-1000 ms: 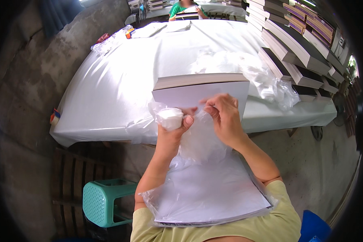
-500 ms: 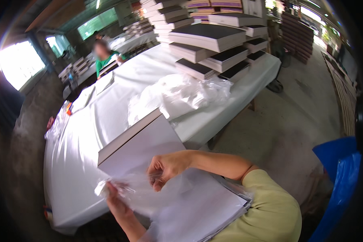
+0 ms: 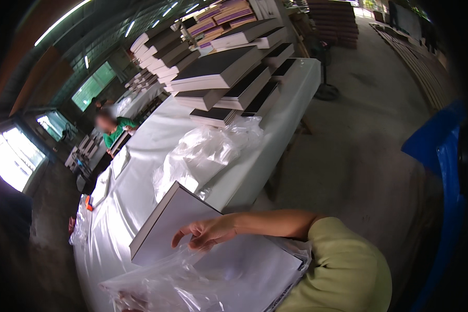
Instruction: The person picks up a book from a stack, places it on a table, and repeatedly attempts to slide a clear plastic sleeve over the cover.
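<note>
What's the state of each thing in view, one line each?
Flat grey board with pale edge: tilted, one end inside the bag.
Clear plastic bag: open, crumpled around the board's near end.
Right hand: open, fingers resting on the board.
Left hand: mostly hidden under the bag; grip unclear.
Heap of clear plastic bags: loose on the white table.
Dark-topped boards: stacked.

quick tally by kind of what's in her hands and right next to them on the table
Flat grey board under the right hand: 1
Clear plastic bag at the left hand: 1
Heap of loose clear plastic bags on the white table: 1
Stack of dark-topped boards further along: 1, boards too overlapped to count
Total: 4
</note>
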`<state>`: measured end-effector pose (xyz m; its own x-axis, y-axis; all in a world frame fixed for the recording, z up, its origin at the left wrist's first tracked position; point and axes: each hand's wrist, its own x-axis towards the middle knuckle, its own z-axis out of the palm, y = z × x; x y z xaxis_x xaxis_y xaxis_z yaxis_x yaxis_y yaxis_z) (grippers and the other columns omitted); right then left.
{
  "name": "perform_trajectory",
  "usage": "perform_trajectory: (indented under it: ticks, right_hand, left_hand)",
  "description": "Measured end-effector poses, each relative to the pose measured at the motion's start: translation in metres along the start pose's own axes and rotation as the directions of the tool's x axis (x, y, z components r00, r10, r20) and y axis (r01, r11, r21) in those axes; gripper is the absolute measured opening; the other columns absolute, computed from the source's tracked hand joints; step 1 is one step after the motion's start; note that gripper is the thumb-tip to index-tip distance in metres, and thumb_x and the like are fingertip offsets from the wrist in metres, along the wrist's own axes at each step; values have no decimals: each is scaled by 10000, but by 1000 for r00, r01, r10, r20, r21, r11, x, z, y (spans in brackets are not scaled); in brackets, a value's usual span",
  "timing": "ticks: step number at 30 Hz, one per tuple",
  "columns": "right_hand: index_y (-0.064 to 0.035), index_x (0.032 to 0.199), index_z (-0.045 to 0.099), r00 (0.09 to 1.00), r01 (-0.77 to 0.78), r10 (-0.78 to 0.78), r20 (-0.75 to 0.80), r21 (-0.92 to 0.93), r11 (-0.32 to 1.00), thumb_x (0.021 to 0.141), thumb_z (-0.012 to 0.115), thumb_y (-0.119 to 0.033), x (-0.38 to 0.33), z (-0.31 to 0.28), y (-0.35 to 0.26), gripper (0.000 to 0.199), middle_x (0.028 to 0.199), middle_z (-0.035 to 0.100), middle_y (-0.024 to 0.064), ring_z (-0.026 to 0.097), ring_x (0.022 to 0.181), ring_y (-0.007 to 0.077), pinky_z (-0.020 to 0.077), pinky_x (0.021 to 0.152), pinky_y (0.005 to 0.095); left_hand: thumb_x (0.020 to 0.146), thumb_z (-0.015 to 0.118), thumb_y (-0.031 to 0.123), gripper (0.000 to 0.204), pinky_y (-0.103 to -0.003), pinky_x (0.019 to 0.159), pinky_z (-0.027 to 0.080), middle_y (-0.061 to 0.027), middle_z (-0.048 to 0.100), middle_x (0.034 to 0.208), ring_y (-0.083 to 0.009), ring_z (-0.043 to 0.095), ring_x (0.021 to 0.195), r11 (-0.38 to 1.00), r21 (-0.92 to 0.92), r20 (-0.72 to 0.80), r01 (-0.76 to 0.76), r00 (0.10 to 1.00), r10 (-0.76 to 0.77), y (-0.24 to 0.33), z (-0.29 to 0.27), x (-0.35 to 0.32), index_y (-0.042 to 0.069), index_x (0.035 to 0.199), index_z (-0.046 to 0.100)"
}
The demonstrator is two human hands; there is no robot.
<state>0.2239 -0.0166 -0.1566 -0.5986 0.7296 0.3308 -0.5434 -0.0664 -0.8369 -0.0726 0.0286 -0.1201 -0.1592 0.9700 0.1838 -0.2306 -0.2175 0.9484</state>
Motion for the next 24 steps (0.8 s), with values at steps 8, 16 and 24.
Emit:
perform_trajectory:
  ticks: [8, 16, 24]
  right_hand:
    - [-33, 1224, 414, 934, 326, -323, 152, 9, 945, 657, 758, -296, -5, -11, -26, 714, 619, 453, -49, 384, 542, 55, 314, 490, 219]
    - [-37, 1021, 586, 921, 151, 140, 364, -665, 732, 767, 671, -190, -5, -4, -6, 309, 662, 557, 28, 476, 632, 83, 408, 574, 265]
    - [-184, 1302, 357, 816, 559, -558, -153, 457, 692, 889, 343, -462, 0, 1, -55, 498, 1041, 570, 65, 562, 897, 146, 480, 774, 318]
  left_hand:
    - [781, 583, 289, 386, -334, 748, 448, -90, 558, 917, -171, 546, 798, 991, 132, 163, 12, 986, -33, -29, 40, -15, 35, 1060, 500]
    - [764, 591, 272, 379, -333, 728, 456, -94, 562, 904, -175, 547, 768, 985, 172, 267, 13, 962, -59, -46, 59, -19, 33, 1046, 507]
    - [747, 599, 255, 371, -332, 709, 464, -98, 566, 890, -179, 549, 737, 982, 185, 264, 45, 960, -94, -60, 45, -15, 31, 1031, 515]
